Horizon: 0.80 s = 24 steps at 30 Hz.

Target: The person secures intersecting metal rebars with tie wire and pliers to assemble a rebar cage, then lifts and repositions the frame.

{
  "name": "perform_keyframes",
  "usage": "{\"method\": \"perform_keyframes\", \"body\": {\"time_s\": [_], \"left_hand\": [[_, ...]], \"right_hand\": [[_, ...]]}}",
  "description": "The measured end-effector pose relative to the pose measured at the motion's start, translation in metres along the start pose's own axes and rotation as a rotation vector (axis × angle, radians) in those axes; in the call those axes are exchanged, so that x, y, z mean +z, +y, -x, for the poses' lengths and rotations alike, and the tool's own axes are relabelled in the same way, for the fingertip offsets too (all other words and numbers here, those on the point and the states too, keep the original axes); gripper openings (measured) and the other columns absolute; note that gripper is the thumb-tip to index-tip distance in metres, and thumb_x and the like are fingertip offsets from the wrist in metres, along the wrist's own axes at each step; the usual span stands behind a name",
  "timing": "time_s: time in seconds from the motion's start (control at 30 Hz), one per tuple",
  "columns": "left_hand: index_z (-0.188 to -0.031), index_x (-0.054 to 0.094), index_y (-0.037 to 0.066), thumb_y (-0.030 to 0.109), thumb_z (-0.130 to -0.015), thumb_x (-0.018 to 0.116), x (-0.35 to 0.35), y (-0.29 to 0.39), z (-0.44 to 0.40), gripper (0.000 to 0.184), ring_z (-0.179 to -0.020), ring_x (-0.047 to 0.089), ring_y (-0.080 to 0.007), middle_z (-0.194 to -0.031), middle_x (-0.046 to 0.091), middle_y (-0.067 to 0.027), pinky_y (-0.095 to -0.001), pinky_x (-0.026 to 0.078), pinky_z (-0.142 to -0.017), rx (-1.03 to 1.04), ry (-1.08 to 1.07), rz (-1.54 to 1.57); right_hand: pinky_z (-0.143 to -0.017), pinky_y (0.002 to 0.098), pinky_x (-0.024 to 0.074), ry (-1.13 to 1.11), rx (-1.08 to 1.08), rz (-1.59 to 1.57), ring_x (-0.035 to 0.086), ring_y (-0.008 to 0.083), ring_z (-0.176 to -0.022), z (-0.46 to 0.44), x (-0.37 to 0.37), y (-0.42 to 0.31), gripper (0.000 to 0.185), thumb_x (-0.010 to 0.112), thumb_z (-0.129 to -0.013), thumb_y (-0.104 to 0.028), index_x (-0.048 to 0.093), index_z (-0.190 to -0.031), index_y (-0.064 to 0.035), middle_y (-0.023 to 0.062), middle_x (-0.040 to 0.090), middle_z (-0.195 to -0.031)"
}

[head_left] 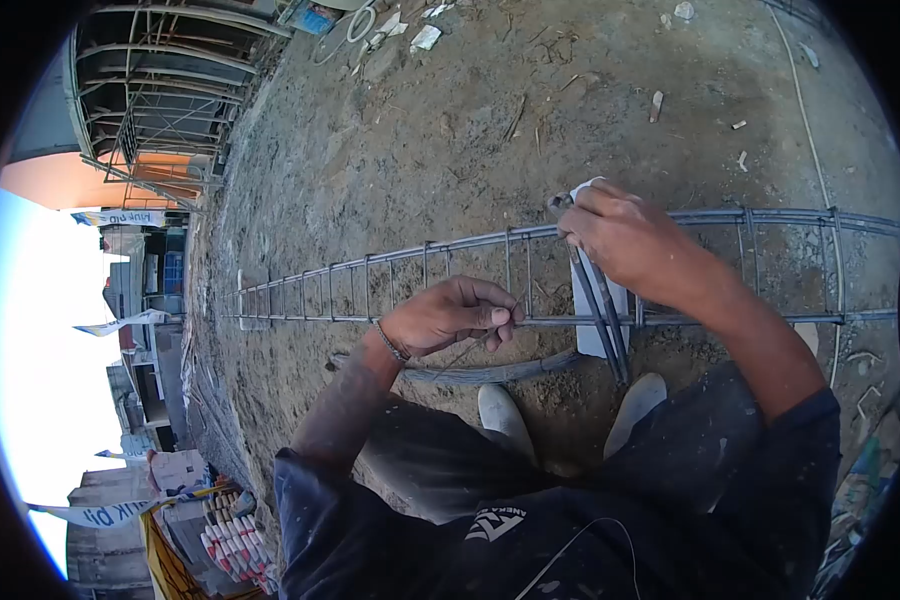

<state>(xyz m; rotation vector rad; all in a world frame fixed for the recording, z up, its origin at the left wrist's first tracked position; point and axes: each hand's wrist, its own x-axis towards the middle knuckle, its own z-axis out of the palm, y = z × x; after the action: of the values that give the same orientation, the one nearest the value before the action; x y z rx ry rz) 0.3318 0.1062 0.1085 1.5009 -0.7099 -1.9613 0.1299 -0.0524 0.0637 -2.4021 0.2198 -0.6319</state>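
A long cage of steel rebar (320,318), with ties at intervals, runs across in front of me above the dirt. My left hand (460,318) is closed in a pinch at its near bar, apparently on a thin tie wire (462,356), of which only a faint strand shows. At the far bar, my right hand (620,235) is wrapped round the head end of a pair of pincers (610,335). Their two long handles point down toward my boots, crossing over the near bar. Beneath the cage there is a pale, flat block (585,310), partly hidden by the pincers.
A curved, dark bundle or stick (470,374) lies on the ground before my boots (505,412). Debris bits and a brick piece (656,106) are scattered beyond the cage. Scaffolding (170,90) stands at upper left, stacked sacks (238,548) at lower left.
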Motion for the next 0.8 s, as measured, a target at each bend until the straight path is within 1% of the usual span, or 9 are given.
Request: {"method": "perform_keyframes", "body": {"time_s": [0.13, 0.23, 0.3, 0.47, 0.53, 0.63, 0.7, 0.73, 0.8], "left_hand": [[-0.094, 0.06, -0.004, 0.014, -0.084, 0.058, -0.015, -0.015, 0.004, 0.02, -0.069, 0.061, -0.0132, -0.079, 0.063, -0.007, -0.0246, 0.048, -0.062, -0.102, -0.053, -0.36], [-0.092, 0.061, -0.004, 0.014, -0.085, 0.058, -0.025, -0.022, 0.009, 0.02, -0.067, 0.062, -0.0131, -0.078, 0.064, -0.0082, -0.0245, 0.049, -0.06, -0.031, 0.039, -0.482], [-0.092, 0.061, -0.005, 0.014, -0.085, 0.057, -0.032, -0.029, 0.01, 0.021, -0.067, 0.063, -0.0131, -0.079, 0.064, -0.0089, -0.0246, 0.049, -0.06, -0.008, 0.04, -0.491], [-0.093, 0.063, -0.002, 0.013, -0.084, 0.058, -0.057, -0.063, -0.003, 0.018, -0.069, 0.063, -0.0179, -0.079, 0.064, -0.0079, -0.0284, 0.049, -0.062, 0.118, -0.014, -0.455], [-0.088, 0.065, 0.005, 0.011, -0.078, 0.06, -0.063, -0.072, -0.009, 0.012, -0.076, 0.06, -0.023, -0.077, 0.062, -0.0061, -0.0338, 0.046, -0.07, 0.587, 0.088, -1.121], [-0.082, 0.064, 0.01, 0.01, -0.071, 0.062, -0.069, -0.072, 0.0, 0.01, -0.083, 0.056, -0.0256, -0.079, 0.06, -0.0059, -0.0377, 0.042, -0.077, 0.804, 0.373, -1.458], [-0.081, 0.063, 0.01, 0.009, -0.07, 0.063, -0.079, -0.068, 0.006, 0.011, -0.083, 0.056, -0.0245, -0.082, 0.06, -0.0058, -0.0377, 0.041, -0.078, 0.961, 0.365, -1.424], [-0.081, 0.062, 0.01, 0.009, -0.069, 0.064, -0.084, -0.069, 0.009, 0.012, -0.083, 0.056, -0.0235, -0.084, 0.061, -0.0056, -0.0378, 0.041, -0.079, 1.1, 0.329, -1.417], [-0.082, 0.062, 0.01, 0.009, -0.07, 0.064, -0.092, -0.072, 0.014, 0.013, -0.084, 0.056, -0.0246, -0.086, 0.061, -0.0063, -0.0381, 0.042, -0.079, 1.084, 0.348, -1.379]], "right_hand": [[-0.076, 0.0397, 0.0459, 0.0, 0.041, 0.139, 0.052, 0.032, -0.094, 0.005, 0.004, 0.003, 0.009, 0.049, -0.078, -0.002, 0.055, -0.084, 0.0017, 0.0158, 0.055, -0.087], [-0.078, 0.0402, 0.0446, -0.177, 0.105, 0.144, 0.053, 0.0326, -0.092, 0.002, 0.002, 0.001, 0.01, 0.05, -0.077, -0.002, 0.056, -0.083, 0.0033, 0.0172, 0.055, -0.086], [-0.076, 0.0422, 0.0441, -0.345, 0.201, -0.03, 0.055, 0.0344, -0.085, 0.0, 0.003, -0.006, 0.011, 0.051, -0.076, -0.004, 0.057, -0.076, 0.0048, 0.02, 0.057, -0.082], [-0.072, 0.0436, 0.0442, -0.465, 0.296, 0.185, 0.057, 0.0366, -0.077, 0.004, 0.022, -0.022, 0.017, 0.05, -0.075, -0.009, 0.056, -0.068, 0.0057, 0.0222, 0.058, -0.077], [-0.07, 0.0432, 0.0445, -0.553, 0.357, 0.295, 0.057, 0.0367, -0.076, 0.004, 0.022, -0.033, 0.019, 0.05, -0.075, -0.009, 0.056, -0.065, 0.0056, 0.022, 0.058, -0.077], [-0.069, 0.0385, 0.0442, -0.84, 0.448, 0.023, 0.058, 0.0324, -0.077, -0.005, 0.017, -0.05, 0.02, 0.051, -0.077, -0.013, 0.058, -0.074, 0.0055, 0.0189, 0.06, -0.079], [-0.071, 0.0349, 0.0432, -0.853, 0.471, -0.379, 0.058, 0.0275, -0.079, -0.01, 0.013, -0.061, 0.022, 0.052, -0.079, -0.016, 0.059, -0.084, 0.0042, 0.0152, 0.061, -0.081], [-0.075, 0.0343, 0.0423, -0.926, 0.563, -0.42, 0.057, 0.0244, -0.083, -0.017, 0.01, -0.068, 0.025, 0.052, -0.081, -0.017, 0.058, -0.095, 0.0032, 0.013, 0.062, -0.087], [-0.079, 0.0359, 0.0409, -0.914, 0.554, -0.43, 0.057, 0.0246, -0.084, -0.028, 0.012, -0.075, 0.022, 0.052, -0.081, -0.015, 0.058, -0.093, 0.0022, 0.0127, 0.062, -0.086]]}}
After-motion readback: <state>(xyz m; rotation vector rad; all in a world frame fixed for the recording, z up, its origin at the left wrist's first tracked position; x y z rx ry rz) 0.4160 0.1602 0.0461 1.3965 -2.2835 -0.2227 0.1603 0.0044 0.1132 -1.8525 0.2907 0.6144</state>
